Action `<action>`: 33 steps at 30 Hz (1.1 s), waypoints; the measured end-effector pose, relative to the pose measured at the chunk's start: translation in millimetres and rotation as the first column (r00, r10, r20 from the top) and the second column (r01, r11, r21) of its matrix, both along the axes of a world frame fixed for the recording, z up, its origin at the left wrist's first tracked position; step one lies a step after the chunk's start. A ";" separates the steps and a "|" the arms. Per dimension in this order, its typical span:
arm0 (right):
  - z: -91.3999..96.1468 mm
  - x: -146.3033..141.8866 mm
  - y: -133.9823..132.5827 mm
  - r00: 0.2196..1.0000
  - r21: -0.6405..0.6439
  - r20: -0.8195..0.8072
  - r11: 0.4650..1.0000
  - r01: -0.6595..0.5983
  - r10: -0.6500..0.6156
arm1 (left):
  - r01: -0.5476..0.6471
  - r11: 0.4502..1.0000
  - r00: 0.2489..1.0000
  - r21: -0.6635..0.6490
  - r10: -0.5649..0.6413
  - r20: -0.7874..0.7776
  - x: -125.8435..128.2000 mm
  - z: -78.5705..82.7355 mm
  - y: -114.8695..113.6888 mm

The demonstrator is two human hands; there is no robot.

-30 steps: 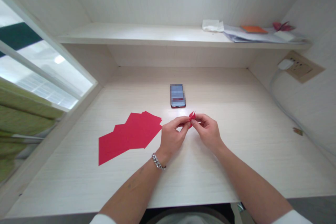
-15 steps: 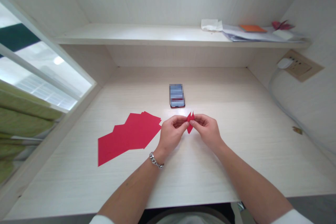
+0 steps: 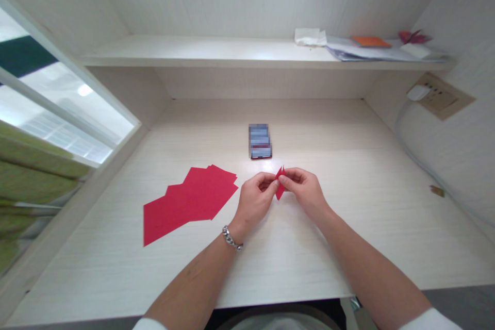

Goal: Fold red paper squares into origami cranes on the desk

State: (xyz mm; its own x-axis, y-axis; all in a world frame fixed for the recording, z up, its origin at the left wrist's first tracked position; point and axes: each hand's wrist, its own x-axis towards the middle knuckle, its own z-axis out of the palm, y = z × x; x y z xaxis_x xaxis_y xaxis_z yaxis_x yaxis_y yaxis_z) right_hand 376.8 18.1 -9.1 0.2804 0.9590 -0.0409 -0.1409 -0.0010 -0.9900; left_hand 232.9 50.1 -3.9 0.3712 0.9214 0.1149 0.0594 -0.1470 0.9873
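Observation:
A small folded red paper (image 3: 279, 192), with two points at its top and one at its bottom, is pinched between my two hands above the desk. My left hand (image 3: 256, 197) grips its left side with thumb and fingers; a chain bracelet circles that wrist. On the other side, my right hand (image 3: 306, 188) pinches the fold, its thumb near the paper's middle. The fingertips hide part of the paper. Left of my left hand lies a spread of flat red paper sheets (image 3: 193, 195), overlapping one another.
A phone (image 3: 260, 141) lies on the desk (image 3: 185, 273) beyond my hands. The shelf (image 3: 201, 51) above bears tissue (image 3: 310, 37), papers and an orange pad (image 3: 371, 42). At right, a cable (image 3: 417, 162) runs from a wall socket (image 3: 443, 97).
The two top points of the folded paper stand closer together than before. My left hand has shifted slightly right, and both hands keep their pinch.

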 end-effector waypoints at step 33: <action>-2.7 -3.7 -0.3 0.999 -0.015 0.001 0.999 0.040 -0.040 | 0.047 0.998 0.998 -0.044 -0.049 -0.042 2.6 -2.3 -4.0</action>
